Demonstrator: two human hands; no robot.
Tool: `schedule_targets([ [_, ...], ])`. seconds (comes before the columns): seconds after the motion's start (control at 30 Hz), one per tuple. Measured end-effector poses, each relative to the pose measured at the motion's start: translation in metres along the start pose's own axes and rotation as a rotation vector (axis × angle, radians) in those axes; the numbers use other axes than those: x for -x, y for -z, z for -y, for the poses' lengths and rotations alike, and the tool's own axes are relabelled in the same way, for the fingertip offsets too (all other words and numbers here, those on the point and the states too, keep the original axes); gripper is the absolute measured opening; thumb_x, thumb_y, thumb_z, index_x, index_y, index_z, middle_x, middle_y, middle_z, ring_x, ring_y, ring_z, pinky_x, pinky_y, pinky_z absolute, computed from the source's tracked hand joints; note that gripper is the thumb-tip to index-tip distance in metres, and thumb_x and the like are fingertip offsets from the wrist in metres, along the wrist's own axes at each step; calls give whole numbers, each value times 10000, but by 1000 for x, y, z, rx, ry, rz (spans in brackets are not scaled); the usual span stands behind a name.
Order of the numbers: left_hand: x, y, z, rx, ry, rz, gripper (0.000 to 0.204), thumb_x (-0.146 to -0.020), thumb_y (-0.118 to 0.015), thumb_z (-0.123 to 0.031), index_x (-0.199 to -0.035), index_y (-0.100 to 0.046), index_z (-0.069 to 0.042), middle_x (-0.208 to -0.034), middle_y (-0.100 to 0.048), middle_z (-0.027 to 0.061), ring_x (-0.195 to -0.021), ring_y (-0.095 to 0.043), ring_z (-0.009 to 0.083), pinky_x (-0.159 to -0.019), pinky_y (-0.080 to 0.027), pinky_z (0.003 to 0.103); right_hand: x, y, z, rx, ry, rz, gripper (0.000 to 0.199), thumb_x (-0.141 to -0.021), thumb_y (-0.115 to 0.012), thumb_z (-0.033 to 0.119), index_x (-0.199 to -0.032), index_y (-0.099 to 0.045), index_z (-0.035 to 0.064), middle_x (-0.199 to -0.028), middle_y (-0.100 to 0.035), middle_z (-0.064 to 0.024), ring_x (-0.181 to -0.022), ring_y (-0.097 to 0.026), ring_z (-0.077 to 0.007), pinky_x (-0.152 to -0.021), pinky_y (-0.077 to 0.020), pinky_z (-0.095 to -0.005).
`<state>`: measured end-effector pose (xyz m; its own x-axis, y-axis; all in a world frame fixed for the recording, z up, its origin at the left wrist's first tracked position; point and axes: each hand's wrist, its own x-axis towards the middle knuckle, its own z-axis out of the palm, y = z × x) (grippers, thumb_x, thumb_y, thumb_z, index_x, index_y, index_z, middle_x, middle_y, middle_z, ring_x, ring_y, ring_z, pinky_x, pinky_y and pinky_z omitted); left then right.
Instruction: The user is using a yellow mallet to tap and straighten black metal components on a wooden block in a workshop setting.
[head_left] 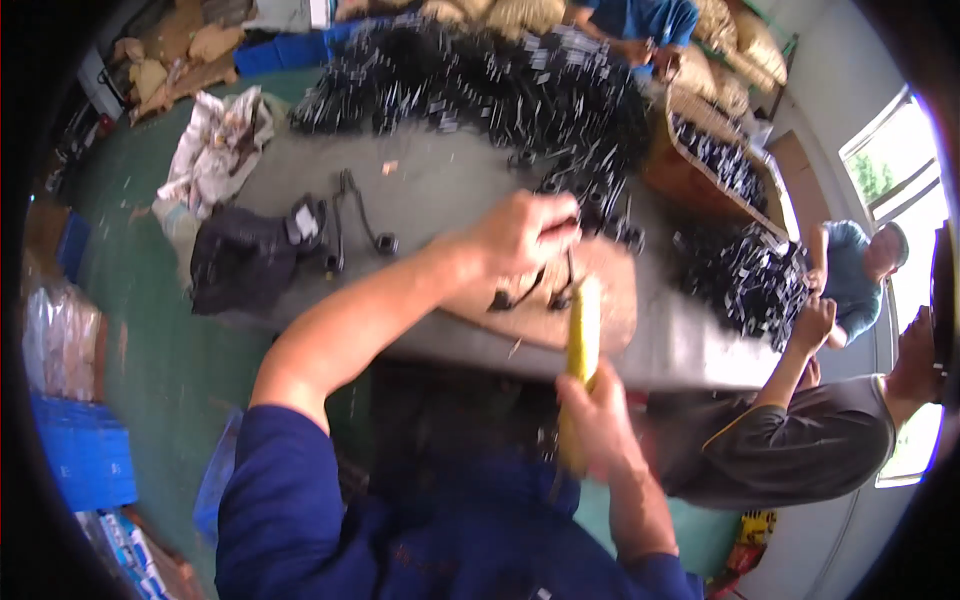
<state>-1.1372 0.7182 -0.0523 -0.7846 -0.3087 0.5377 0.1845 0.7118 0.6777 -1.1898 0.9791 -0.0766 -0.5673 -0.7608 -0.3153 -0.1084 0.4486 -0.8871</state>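
Over the front of the grey table (440, 160), my left hand (528, 232) is closed around a thin black part (535, 288) with blocky ends. The part hangs over a tan board (615, 285), and the fingers hide its upper end. My right hand (600, 415) grips a yellow rod-shaped tool (583, 335), held nearly upright with its top beside the black part. Whether they touch I cannot tell. Farther left on the table lie similar bent black pieces (345, 225).
A large heap of black parts (470, 85) covers the table's far side, with a smaller heap (750, 280) at right. An open carton (665, 165) holds more. Dark cloth (250, 255) lies at the left edge beside a white sack (215, 150). Close at my right sits a person (800, 440); others work beyond.
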Motion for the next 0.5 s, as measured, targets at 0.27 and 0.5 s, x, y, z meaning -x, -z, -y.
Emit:
schedule_targets([
  [0.27,-16,9,-10,77,157,134,162,-794,-661,-153,-741,-583,-21,-645,-596,136,-578,-579,263,-571,-449,379,-26,-50,-14,-1,-78,258,331,-860,-660,200,-1032,-503,-36,-759,-586,-77,-651,-567,-159,-580,-475,-324],
  [0.5,-9,81,13,377,477,71,153,-903,-630,-187,-933,-659,-40,-756,-661,57,-667,-666,129,-509,-512,252,15,-12,9,97,-12,227,342,-858,-698,239,-1034,-504,18,-767,-582,-36,-654,-562,-126,-576,-459,-279],
])
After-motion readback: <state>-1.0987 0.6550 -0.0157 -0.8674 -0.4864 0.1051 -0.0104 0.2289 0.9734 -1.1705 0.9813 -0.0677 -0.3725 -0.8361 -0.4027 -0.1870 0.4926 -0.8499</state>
